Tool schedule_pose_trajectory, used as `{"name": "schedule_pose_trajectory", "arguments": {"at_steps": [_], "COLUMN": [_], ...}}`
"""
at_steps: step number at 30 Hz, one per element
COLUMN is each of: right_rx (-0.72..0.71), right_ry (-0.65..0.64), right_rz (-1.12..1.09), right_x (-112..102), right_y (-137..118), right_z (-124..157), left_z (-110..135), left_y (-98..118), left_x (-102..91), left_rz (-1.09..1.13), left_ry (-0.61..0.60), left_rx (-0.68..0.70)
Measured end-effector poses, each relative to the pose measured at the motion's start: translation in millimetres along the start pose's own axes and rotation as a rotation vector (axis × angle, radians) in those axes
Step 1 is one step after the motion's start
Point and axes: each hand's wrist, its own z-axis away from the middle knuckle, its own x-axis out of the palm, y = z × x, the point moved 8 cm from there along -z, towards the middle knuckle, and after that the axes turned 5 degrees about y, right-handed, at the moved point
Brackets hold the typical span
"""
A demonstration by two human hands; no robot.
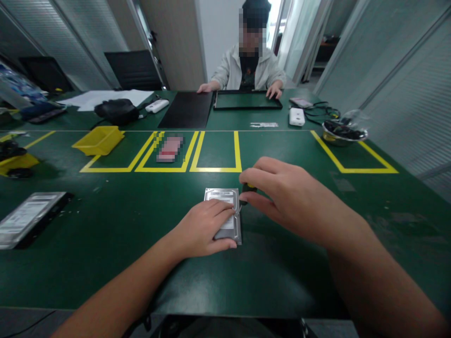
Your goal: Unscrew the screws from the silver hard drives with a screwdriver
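A silver hard disk drive [227, 233] with a white label lies flat on the green table in front of me. My left hand [207, 225] rests on its left side, fingers stretched over the label and thumb near the front edge. Above the drive's right edge, my right hand [278, 192] grips a small screwdriver [249, 188] with a black and yellow handle. The thin shaft slants down to the right part of the drive; whether its tip sits in a screw I cannot tell. My fingers hide part of the handle.
Another hard drive [33, 218] lies at the left. Yellow tape outlines boxes beyond my hands, near a yellow bin [98, 140] and a pink-red item [170, 149]. A metal bowl [344, 134] of dark parts stands back right. Opposite, a person [248, 61] handles a black frame [248, 107].
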Motion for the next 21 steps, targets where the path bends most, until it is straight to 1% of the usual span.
{"name": "schedule_pose_trajectory", "arguments": {"at_steps": [9, 18, 21], "right_rx": [-0.012, 0.016, 0.026], "right_ry": [0.105, 0.144, 0.139], "right_rz": [0.130, 0.193, 0.189], "right_x": [1.1, 2.7, 3.3], "right_y": [1.9, 3.3, 4.1], "right_z": [-2.7, -2.7, -2.3], "left_z": [-0.3, 0.9, 1.3], "left_y": [-0.9, -0.1, -0.4], "left_x": [1.8, -0.1, 0.3], "left_rz": [0.004, -0.007, -0.007], "left_ry": [-0.027, 0.012, 0.018], "left_rx": [-0.003, 0.010, 0.012]}}
